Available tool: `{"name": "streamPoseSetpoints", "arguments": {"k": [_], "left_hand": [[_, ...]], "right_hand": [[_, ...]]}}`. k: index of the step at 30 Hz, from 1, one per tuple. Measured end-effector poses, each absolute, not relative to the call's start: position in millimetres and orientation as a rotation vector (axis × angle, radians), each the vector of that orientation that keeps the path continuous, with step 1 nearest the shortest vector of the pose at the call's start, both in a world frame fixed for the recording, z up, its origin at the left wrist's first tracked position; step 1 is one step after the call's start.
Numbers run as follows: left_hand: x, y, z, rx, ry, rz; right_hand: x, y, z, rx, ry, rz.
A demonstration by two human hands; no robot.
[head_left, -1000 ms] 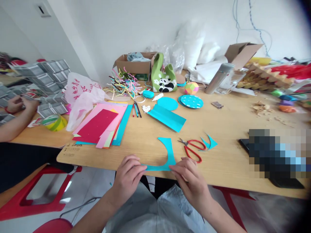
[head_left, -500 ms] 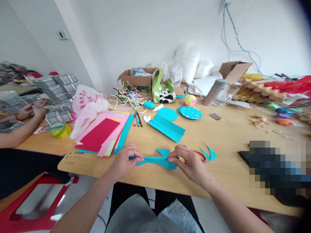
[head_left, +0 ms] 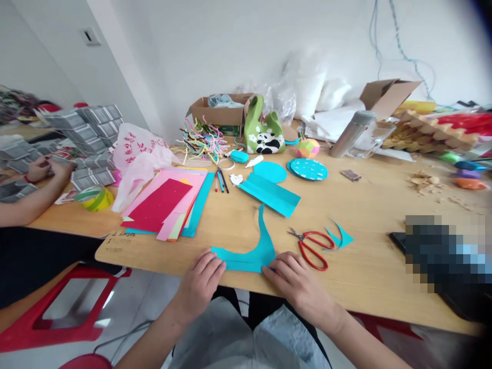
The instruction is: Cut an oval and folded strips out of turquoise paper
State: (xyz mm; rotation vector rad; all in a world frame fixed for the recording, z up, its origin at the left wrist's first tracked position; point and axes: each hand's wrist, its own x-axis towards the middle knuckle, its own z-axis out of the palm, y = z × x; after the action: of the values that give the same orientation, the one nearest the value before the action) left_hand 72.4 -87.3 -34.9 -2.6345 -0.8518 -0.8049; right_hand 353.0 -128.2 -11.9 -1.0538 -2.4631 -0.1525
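Note:
A curved, cut-out piece of blue paper lies at the table's front edge, with a crease along its straight lower side and a narrow tip pointing away from me. My left hand holds its left end, fingers together on top and the thumb hidden. At its lower right corner, my right hand grips the paper between fingers and thumb. Red-handled scissors rest slightly open just beyond my right hand, beside thin blue paper scraps. Farther back are a creased blue sheet and a blue paper circle.
Coloured paper sheets are piled at left, near pens and a plastic bag. A panda bag, a steel bottle and egg trays stand behind. A co-worker's hands are at far left.
The blue paper has gone from folded between my hands to laid open, its curved arm stretching away from me. Scissors formerly mostly hidden behind my right hand are now in full view.

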Motion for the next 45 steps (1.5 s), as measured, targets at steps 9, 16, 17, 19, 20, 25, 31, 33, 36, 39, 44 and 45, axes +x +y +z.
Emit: {"name": "streamPoseSetpoints", "arguments": {"k": [9, 16, 17, 19, 20, 25, 31, 33, 36, 39, 44, 45], "left_hand": [[82, -125, -37, -2.672, -1.229, -0.384], [98, -134, -40, -2.598, -1.382, -0.318], [100, -135, -41, -2.596, -1.406, -0.326], [103, -136, -41, -2.591, -1.456, -0.347], [103, -137, -41, -2.593, -1.468, -0.354], [102, -128, -41, -2.715, -1.364, -0.402], [86, -104, -35, -2.900, -1.440, -0.693], [81, -98, -35, -2.885, -1.546, -0.828], [76, -91, -33, -2.863, -1.694, -0.989], [75, -87, -30, -2.874, -1.797, -1.076], [74, -84, -29, -2.895, -1.877, -1.132], [74, -84, -29, -2.890, -1.896, -1.134]], "right_hand": [[353, -154, -37, -1.295, -2.372, 0.042], [349, -160, -42, -1.369, -2.315, 0.097], [347, -160, -41, -1.372, -2.293, 0.112], [342, -159, -37, -1.393, -2.232, 0.151], [339, -157, -34, -1.422, -2.191, 0.168], [318, -139, -26, -1.651, -2.049, 0.155], [310, -128, -33, -1.642, -1.985, 0.226], [313, -128, -35, -1.621, -1.972, 0.288], [318, -128, -36, -1.615, -1.961, 0.354], [324, -130, -36, -1.610, -1.945, 0.360], [336, -137, -38, -1.686, -1.882, 0.276], [338, -139, -38, -1.700, -1.872, 0.264]]}}
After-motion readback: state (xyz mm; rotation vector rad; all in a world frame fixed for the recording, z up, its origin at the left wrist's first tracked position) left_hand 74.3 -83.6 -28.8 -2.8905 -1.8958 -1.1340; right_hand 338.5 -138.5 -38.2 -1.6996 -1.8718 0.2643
